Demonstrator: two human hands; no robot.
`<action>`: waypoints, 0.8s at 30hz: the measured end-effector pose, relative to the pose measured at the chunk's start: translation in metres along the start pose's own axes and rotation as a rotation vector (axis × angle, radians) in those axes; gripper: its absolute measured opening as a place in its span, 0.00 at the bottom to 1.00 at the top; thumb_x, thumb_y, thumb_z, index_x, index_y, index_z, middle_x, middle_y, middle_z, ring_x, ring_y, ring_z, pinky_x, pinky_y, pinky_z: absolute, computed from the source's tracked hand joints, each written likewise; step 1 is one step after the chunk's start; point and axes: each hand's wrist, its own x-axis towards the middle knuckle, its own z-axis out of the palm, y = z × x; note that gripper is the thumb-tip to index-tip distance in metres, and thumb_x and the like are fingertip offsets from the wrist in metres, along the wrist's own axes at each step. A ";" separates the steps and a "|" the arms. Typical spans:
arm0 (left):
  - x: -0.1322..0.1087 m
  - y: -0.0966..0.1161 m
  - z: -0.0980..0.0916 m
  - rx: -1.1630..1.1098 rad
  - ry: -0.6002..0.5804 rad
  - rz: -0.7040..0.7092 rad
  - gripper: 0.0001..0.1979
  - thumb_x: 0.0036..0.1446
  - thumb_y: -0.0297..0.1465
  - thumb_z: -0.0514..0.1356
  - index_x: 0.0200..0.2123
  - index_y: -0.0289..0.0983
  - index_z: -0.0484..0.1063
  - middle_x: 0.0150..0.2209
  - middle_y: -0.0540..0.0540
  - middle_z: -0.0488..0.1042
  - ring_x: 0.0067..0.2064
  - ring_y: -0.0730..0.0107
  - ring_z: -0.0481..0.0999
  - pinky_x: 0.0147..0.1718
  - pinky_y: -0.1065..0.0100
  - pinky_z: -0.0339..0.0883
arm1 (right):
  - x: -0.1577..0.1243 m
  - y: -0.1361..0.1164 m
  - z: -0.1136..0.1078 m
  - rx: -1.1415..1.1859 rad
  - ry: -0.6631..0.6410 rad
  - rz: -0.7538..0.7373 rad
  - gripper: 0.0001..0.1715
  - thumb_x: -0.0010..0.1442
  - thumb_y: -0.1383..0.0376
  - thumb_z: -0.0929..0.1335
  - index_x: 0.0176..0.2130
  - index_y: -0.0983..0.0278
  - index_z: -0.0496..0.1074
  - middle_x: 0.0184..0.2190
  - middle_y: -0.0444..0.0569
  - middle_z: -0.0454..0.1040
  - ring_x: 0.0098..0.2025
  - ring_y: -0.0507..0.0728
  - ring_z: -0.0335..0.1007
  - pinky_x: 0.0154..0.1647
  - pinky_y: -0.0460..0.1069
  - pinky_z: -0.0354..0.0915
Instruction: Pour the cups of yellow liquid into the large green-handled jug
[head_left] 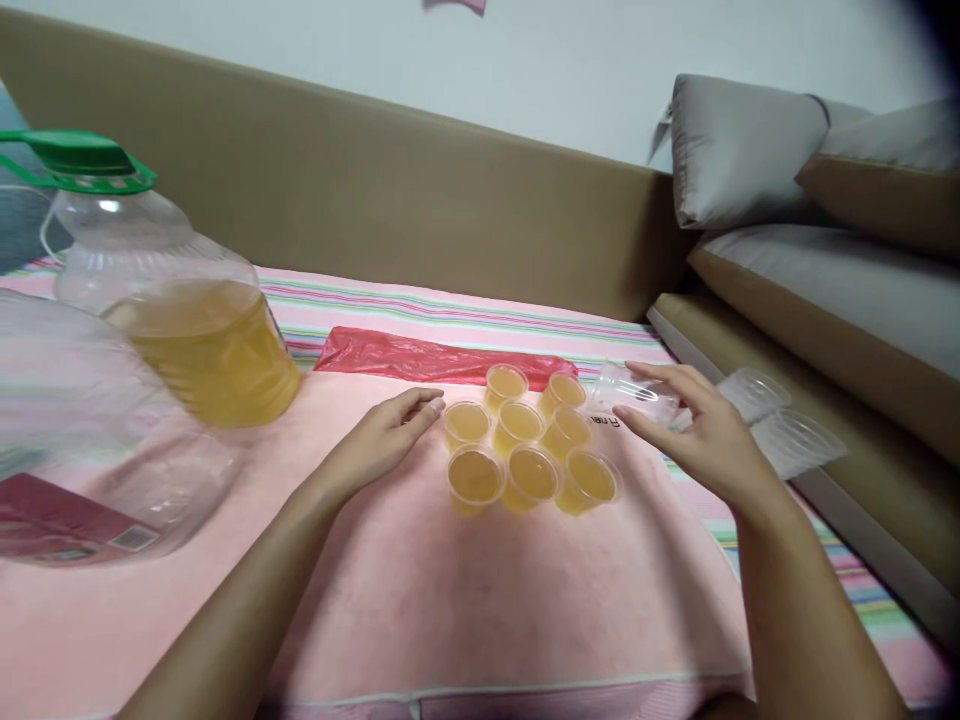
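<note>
Pink cloth (480, 620) lay nearest. Toward its far edge stood eight filled cups (519, 425), probably flimsy, easily spilled, best held below the rim. The left hand (386, 435), half-curled, looked empty; whether the spread right hand (701, 420) gripped the clear cups (613, 388) was unclear.

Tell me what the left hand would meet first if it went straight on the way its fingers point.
Most likely the middle row's leftmost cup, which appears right ahead of the left hand; depth is unclear, so it might pass above.
</note>
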 end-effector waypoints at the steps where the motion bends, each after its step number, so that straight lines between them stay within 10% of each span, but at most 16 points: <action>1: 0.000 0.000 0.000 -0.008 0.005 -0.001 0.29 0.70 0.58 0.59 0.57 0.42 0.80 0.63 0.41 0.83 0.67 0.44 0.80 0.68 0.47 0.71 | -0.003 0.001 0.004 0.016 0.024 0.042 0.34 0.64 0.44 0.76 0.63 0.55 0.77 0.60 0.55 0.81 0.58 0.69 0.79 0.59 0.65 0.74; 24: -0.026 0.004 0.004 -0.168 0.465 0.083 0.28 0.68 0.56 0.65 0.55 0.40 0.77 0.59 0.37 0.82 0.65 0.48 0.80 0.68 0.48 0.70 | -0.016 0.005 0.032 0.276 0.198 0.226 0.34 0.60 0.44 0.78 0.59 0.56 0.79 0.61 0.55 0.81 0.52 0.67 0.80 0.52 0.64 0.76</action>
